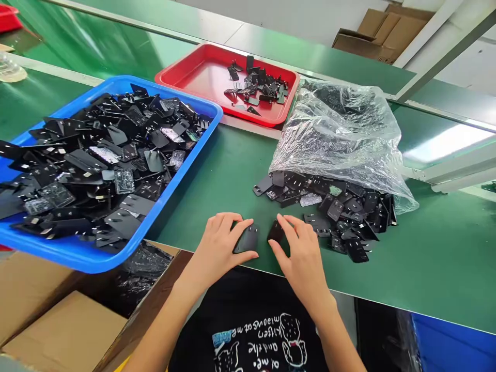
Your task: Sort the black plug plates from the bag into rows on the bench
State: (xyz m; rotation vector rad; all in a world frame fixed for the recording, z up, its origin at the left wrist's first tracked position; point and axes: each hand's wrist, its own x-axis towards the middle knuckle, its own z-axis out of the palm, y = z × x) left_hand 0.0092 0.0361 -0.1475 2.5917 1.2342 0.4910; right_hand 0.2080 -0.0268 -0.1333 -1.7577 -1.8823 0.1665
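Observation:
My left hand (223,242) is closed around a flat black plastic plate (248,240) with rounded corners, thumb and fingers at its edges. Across a small gap, my right hand (296,245) pinches a second, smaller-looking dark plate (276,232) between thumb and forefinger. Both plates are low over the green tabletop, close to its front edge. Just beyond my right hand lies a heap of similar black plastic pieces (335,206), spilling from a clear plastic bag (337,137). The undersides of both held plates are hidden.
A blue tray (178,194) piled with black pieces stands at the left, overhanging the table's front edge. Behind it, a red tray (186,72) holds a smaller pile. Cardboard boxes (65,330) sit below at the left. A metal frame post (445,51) rises at the back right.

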